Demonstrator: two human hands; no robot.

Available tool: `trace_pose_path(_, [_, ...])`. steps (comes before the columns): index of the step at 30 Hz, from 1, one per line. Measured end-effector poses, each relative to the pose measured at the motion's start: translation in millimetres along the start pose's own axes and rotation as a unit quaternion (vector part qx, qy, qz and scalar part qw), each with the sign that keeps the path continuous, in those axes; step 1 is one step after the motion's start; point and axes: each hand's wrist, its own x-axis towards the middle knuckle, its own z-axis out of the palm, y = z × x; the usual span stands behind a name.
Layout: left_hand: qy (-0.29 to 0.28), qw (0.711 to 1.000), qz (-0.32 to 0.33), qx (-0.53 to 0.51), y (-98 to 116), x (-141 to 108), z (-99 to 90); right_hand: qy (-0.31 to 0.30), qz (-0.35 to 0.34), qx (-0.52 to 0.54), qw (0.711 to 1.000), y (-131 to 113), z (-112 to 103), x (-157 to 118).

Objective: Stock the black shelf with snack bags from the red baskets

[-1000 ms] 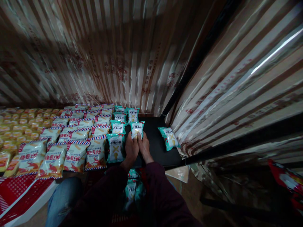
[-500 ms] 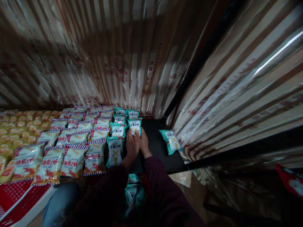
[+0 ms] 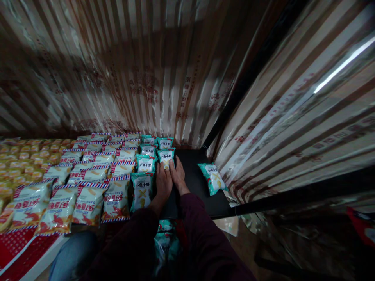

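Side by side on the black shelf, my left hand [image 3: 163,182] and my right hand [image 3: 178,175] rest against the near end of a teal-and-white snack bag [image 3: 166,155]. The left fingers point forward, laid flat on its lower part. On the bag's right edge the right fingers are stretched out, with the thumb apart. Neither hand is wrapped round the bag. It leans in a row in front of another teal bag [image 3: 165,143]. To the left stands a second row of teal bags, the nearest one [image 3: 142,190] beside my left wrist.
Rows of striped-edge snack bags [image 3: 116,198] and small yellow packs [image 3: 27,160] cover the left side. One teal bag [image 3: 213,178] lies apart on the right of the black shelf [image 3: 191,171]. A dark frame bar [image 3: 263,195] and striped sheeting [image 3: 293,117] border it. More teal bags [image 3: 166,244] sit below.
My right hand has loosened from the bag, its fingers now straighter and farther forward along the right edge. My left hand has barely moved. The view has shifted slightly.
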Motion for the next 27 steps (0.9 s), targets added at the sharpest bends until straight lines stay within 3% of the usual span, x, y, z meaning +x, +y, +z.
trace_pose_path(5, [0.002, 1.000, 0.020, -0.007, -1, 0, -0.3, -0.035, 0.043, 0.051, 0.997, -13, -6, 18])
trace_pose_path(10, [-0.005, 1.000, 0.016, -0.001, -2, 3, 0.2, -0.057, 0.043, 0.051, 0.996, -17, -3, 30])
trace_pose_path(27, [-0.007, 1.000, 0.021, -0.012, -5, 11, 2.5, -0.036, 0.020, 0.041, 0.998, -19, 3, 18])
